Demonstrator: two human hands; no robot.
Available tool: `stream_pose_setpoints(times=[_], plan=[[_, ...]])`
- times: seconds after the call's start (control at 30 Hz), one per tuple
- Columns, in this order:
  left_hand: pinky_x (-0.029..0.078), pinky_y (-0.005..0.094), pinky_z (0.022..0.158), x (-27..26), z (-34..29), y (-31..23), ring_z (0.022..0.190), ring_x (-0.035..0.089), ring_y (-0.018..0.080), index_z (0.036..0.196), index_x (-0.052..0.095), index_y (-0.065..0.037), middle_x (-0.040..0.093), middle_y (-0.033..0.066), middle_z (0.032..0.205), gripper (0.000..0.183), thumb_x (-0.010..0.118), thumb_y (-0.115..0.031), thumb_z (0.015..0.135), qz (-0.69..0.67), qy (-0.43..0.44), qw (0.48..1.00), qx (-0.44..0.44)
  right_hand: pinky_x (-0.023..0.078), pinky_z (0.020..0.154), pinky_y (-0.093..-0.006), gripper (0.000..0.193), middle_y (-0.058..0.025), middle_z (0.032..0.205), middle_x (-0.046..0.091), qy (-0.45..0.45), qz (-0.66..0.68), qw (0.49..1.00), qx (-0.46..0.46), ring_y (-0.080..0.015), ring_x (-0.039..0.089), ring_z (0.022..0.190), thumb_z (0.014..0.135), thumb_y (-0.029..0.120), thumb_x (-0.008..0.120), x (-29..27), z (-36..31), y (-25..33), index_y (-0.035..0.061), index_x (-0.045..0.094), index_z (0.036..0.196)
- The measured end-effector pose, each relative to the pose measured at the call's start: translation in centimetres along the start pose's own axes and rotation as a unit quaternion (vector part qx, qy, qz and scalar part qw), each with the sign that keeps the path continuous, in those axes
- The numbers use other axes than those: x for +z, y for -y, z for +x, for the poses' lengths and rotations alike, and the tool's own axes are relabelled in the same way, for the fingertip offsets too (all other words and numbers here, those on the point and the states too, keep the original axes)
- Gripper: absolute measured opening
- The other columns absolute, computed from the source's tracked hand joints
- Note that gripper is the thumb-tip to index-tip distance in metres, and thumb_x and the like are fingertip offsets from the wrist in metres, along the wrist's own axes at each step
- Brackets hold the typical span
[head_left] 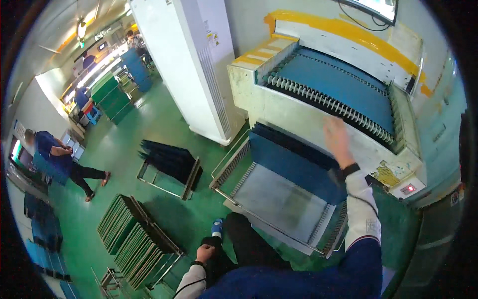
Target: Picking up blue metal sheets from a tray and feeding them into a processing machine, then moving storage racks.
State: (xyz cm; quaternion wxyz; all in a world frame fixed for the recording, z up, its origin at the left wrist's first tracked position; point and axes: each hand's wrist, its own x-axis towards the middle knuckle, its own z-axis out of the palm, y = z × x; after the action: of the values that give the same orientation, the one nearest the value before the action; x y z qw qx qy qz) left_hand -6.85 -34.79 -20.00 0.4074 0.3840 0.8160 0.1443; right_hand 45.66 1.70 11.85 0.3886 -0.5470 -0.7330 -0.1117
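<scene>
My right hand (337,139) is raised over the far side of a metal rack, close to the front of a roller machine (318,117). Its fingers look stretched out and hold nothing I can see, though motion blurs them a little. Dark blue panels (294,162) stand upright in slots along the far part of the rack (269,222), whose pale grey bottom shows nearer to me. A blue panel (343,82) lies flat on the machine, behind a row of white rollers (323,102). Down on my leg rests my left hand (204,253), fingers curled closed, with nothing visible in them.
On the green floor to the left stand a rack of dark panels (172,162) and a stack of green-edged boards (134,244). A tall white cabinet (184,65) rises beside the machine. Farther left, a person (59,154) walks; others work at the back.
</scene>
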Motion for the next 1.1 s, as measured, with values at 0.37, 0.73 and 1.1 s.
stream_pose_setpoints(times=[0.37,0.73,1.1], plan=[[0.052,0.0345,0.069,0.2,-0.5,0.9,0.074,0.065,0.0216,0.087,0.067,0.000,0.068,0.0120,0.080,0.033,0.068,-0.029,0.072,-0.084,0.004,0.996,-0.010,0.030,0.104,-0.0440,0.051,-0.0133,0.135,0.042,0.218,-0.069,0.973,0.026,-0.0312,0.038,0.124,0.077,0.017,0.067,4.9,-14.6,5.4,0.0036,0.049,0.123],[0.051,0.0367,0.077,0.1,-1.5,0.9,0.084,0.065,0.0264,0.090,0.068,-0.004,0.068,0.0140,0.086,0.033,0.067,-0.031,0.072,-0.049,-0.021,0.998,0.016,0.047,0.074,-0.0471,0.022,-0.0191,0.086,0.063,0.237,-0.024,0.969,0.071,-0.0391,0.059,0.085,0.073,0.018,0.063,8.6,-15.3,2.4,0.0013,0.062,0.087],[0.050,0.0391,0.076,0.0,-2.8,1.0,0.084,0.064,0.0286,0.090,0.068,-0.008,0.067,0.0136,0.087,0.032,0.064,-0.035,0.072,-0.059,-0.026,0.998,-0.012,0.047,0.077,-0.0454,0.031,-0.0222,0.092,0.063,0.303,-0.100,0.941,0.110,-0.0398,0.059,0.089,0.069,0.016,0.063,8.9,-14.9,2.7,-0.0028,0.062,0.094]])
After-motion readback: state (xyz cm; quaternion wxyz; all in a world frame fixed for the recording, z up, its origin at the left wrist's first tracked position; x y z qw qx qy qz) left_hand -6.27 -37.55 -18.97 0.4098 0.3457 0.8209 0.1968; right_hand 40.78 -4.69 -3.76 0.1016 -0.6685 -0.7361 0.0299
